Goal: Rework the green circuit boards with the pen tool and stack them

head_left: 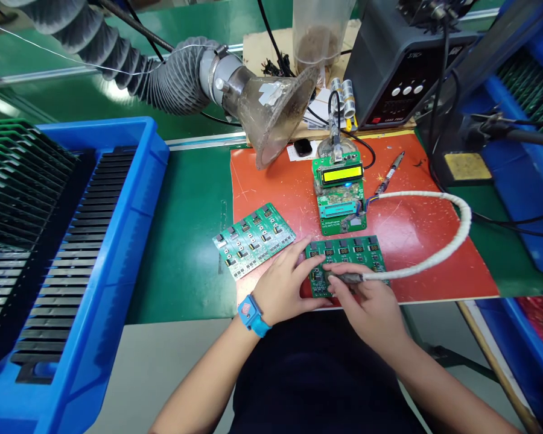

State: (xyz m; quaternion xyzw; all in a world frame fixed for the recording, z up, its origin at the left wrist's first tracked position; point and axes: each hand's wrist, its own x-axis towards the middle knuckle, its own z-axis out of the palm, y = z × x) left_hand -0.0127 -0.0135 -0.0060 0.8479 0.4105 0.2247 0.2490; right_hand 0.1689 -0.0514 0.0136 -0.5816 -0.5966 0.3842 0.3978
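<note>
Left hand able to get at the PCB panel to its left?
Probably yes: the left hand sits right beside that green PCB panel, with nothing between them. It would only have to leave the board it rests on.

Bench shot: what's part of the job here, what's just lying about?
Part of the job:
green PCB panel under the left hand
white-sleeved cable in the right hand
LCD board

Lying about:
second PCB panel
pen
soldering station
fume extractor hood
</note>
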